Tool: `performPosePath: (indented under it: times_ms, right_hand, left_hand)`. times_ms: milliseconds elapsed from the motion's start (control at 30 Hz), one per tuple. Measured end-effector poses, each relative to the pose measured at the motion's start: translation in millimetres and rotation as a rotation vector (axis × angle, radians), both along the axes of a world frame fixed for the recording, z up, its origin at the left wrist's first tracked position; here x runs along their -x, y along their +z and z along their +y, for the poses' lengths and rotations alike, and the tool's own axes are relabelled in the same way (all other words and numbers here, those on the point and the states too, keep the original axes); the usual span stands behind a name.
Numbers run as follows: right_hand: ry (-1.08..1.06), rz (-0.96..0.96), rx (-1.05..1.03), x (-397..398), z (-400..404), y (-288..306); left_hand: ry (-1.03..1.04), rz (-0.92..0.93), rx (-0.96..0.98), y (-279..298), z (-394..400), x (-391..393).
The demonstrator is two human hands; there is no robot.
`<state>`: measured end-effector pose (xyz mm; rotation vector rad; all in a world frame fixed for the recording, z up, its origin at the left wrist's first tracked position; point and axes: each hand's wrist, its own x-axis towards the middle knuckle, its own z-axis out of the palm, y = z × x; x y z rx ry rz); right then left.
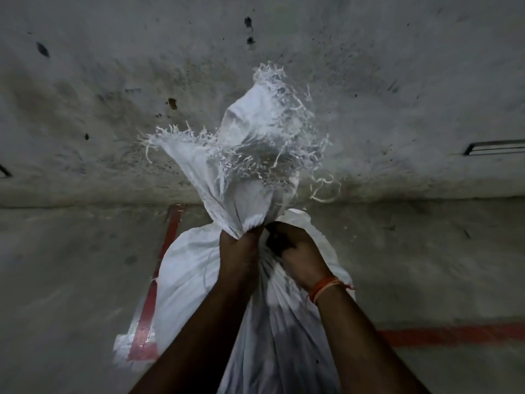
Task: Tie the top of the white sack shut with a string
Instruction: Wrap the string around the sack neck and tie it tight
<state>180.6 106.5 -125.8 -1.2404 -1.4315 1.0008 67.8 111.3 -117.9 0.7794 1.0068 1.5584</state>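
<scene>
- Both forearms bare, no sleeves showing.
- Right wrist wears an orange thread wristband (326, 287), several strands, with loose red ends trailing off.

No readable text, label, brand, number or sign shows anywhere here.
</scene>
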Motion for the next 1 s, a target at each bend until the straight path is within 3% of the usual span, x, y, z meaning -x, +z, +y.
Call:
performPosePath:
  times_ms: [200,367,500,633,733,833,1000]
  right_hand:
    - [0.074,0.111,0.072,-7.0,11.6,-1.2]
    - [0.097,0.090,0.063,-14.1,21.2,-6.6]
    - [0.125,-0.044,-0.035,-13.4,21.8,-2.0]
    - [0.095,-0.228,-0.072,-18.3,20.0,-4.3]
    - [0.088,-0.395,-0.030,-20.5,16.2,-7.4]
    - [0.121,-0.496,-0.007,-17.5,10.0,-4.0]
    - [0.053,-0.555,0.031,-14.8,-2.5,12.0]
  left_hand:
    - [0.188,-0.230,0.069,7.7,11.7,-28.5]
    - [0.239,-0.176,0.068,11.6,19.2,-41.2]
    - [0.169,0.175,0.055,12.5,25.0,-30.0]
    - [0.001,0.831,0.166,25.7,32.8,-16.7]
    - [-0.161,1.352,0.104,33.2,38.0,-2.3]
    - [-0.271,1.428,0.100,31.6,42.1,11.3]
    - [-0.141,1.375,0.135,21.3,37.1,9.5]
